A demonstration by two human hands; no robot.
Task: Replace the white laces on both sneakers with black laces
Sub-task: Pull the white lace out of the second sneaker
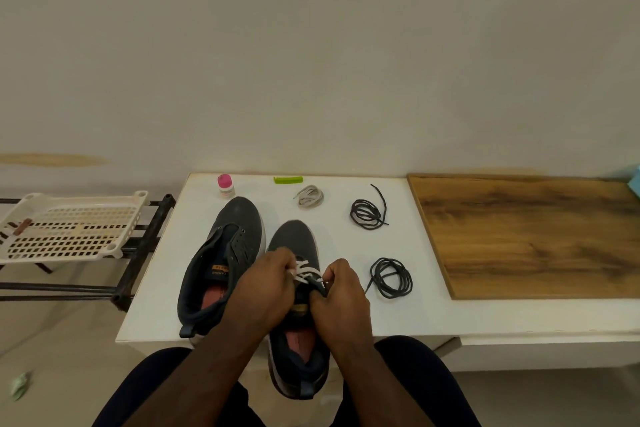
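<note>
Two dark grey sneakers stand on the white table (346, 191). The left sneaker (225, 253) has bare eyelets. The right sneaker (298, 239) carries a white lace (306, 272) across its tongue, its heel hanging over the table's front edge. My left hand (266, 288) and my right hand (341, 291) are both closed on that white lace, one on each side. A coiled white lace (310, 197) lies at the back. Two coiled black laces lie to the right, one further back (367, 213) and one nearer (391, 277).
A small bottle with a pink cap (225, 185) and a green clip (288, 179) sit at the table's back edge. A wooden board (536, 236) covers the right part. A cream plastic basket (69, 225) rests on a black rack to the left.
</note>
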